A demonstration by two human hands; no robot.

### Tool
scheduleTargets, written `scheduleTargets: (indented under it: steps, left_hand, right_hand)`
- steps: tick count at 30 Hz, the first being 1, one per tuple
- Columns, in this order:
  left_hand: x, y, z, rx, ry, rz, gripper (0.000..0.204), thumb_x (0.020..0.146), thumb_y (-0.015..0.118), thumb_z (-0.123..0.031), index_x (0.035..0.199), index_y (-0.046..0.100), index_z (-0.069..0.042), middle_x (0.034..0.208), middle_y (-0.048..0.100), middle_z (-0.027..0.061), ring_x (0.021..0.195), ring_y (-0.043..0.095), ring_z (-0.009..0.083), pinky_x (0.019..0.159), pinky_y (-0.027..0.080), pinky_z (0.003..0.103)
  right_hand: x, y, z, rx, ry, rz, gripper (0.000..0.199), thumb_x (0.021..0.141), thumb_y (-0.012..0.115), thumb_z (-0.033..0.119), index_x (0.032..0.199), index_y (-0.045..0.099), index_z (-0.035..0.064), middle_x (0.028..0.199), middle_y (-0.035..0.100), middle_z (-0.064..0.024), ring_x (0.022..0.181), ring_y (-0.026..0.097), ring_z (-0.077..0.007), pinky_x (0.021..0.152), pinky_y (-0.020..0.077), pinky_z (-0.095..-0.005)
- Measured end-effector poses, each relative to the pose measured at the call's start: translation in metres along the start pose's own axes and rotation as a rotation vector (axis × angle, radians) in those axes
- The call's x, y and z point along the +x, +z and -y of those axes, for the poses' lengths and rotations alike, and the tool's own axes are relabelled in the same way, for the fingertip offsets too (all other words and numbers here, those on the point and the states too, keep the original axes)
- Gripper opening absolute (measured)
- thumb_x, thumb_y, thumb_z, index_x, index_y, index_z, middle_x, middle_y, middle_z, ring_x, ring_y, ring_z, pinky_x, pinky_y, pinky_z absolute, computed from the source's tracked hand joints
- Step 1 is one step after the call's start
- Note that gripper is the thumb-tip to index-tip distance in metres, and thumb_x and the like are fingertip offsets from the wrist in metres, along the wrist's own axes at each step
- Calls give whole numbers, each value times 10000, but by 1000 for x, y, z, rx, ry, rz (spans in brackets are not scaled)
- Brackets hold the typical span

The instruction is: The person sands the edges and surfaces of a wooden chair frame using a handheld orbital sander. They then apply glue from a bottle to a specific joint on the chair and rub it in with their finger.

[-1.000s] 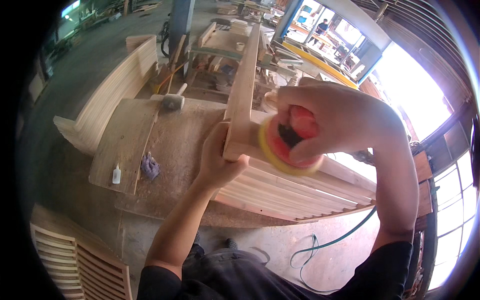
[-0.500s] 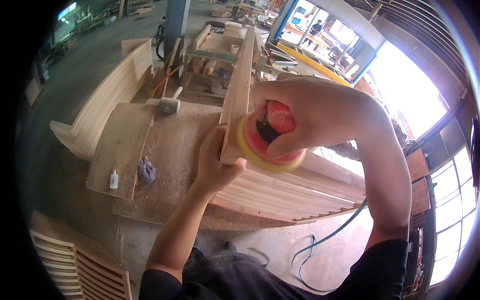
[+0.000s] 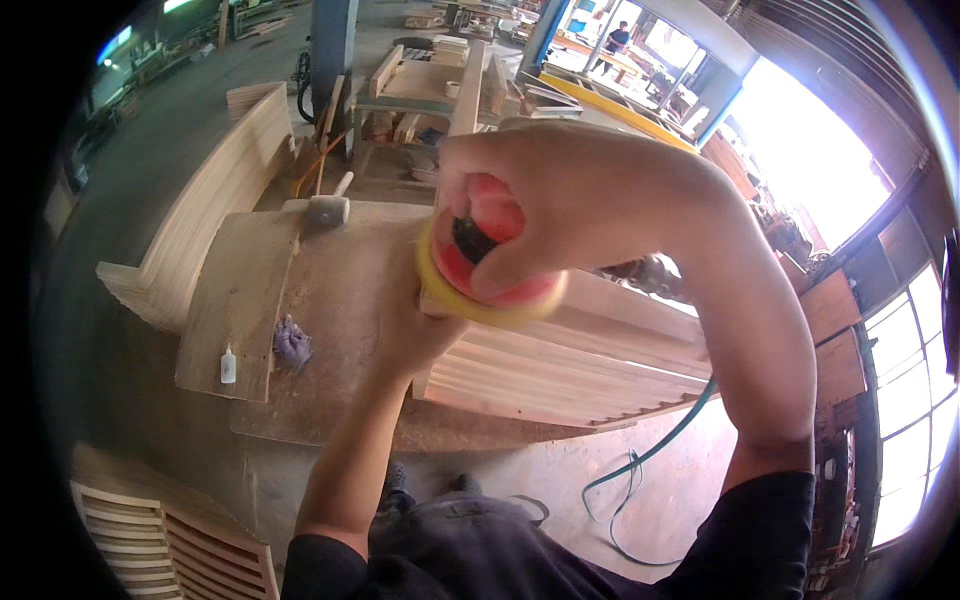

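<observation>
My right hand [image 3: 590, 185] wraps round a red sander [image 3: 496, 215] with a yellow pad edge [image 3: 490, 308], slightly blurred. The sander lies over the near end of a long wooden beam [image 3: 466, 100] and hides that end. Below it, my left hand [image 3: 412, 325] grips the beam's near end, its fingers partly covered by the sander. To the right, a slatted wooden frame [image 3: 560, 365] adjoins the beam. A green hose [image 3: 665, 442] curves down from under my right forearm to the floor.
Left on the worktop [image 3: 355, 265] are a mallet [image 3: 328, 208], a crumpled purple-grey cloth or glove [image 3: 292, 345] and a small white bottle [image 3: 228, 366]. Stacked curved boards [image 3: 205, 190] stand beyond. Slatted panels [image 3: 205, 550] sit at lower left. A distant person [image 3: 615, 45] stands behind a yellow beam [image 3: 615, 105].
The sander and my right hand have moved left, now covering the beam's near end and part of my left hand. My left hand keeps its hold; the view has shifted slightly.
</observation>
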State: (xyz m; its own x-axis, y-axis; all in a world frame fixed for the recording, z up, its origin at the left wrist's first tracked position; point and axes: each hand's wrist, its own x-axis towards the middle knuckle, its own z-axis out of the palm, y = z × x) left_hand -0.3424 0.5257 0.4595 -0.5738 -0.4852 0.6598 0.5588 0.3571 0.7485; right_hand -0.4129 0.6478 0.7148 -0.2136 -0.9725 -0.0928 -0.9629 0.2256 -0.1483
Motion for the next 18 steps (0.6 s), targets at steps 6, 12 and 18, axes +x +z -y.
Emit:
scheduleTargets:
  steps: [6, 12, 18]
  left_hand:
    - [-5, -6, -2, 86, -104, 7, 439, 770, 716, 45, 1192, 625, -30, 1093, 688, 91, 989, 684, 204, 890, 552, 340]
    - [-3, 6, -5, 31, -51, 10, 371, 773, 716, 60, 1120, 625, -32, 1034, 666, 109, 918, 677, 229, 819, 544, 355]
    - [2, 6, -3, 57, -33, 11, 378, 776, 703, 49, 1140, 637, -29, 1042, 679, 124, 942, 692, 279, 840, 550, 371]
  right_hand:
    - [-93, -1, -35, -67, 152, 14, 584, 743, 911, 396, 1164, 667, 74, 1067, 684, -151, 943, 689, -315, 823, 569, -419]
    - [-142, -7, -52, 19, 360, 53, 605, 681, 951, 372, 1136, 682, 77, 1103, 661, -125, 1002, 654, -277, 887, 540, -392]
    - [-48, 1, -24, 1, 77, -42, 572, 724, 907, 378, 1143, 673, 66, 1100, 677, -139, 1018, 670, -297, 907, 543, -409]
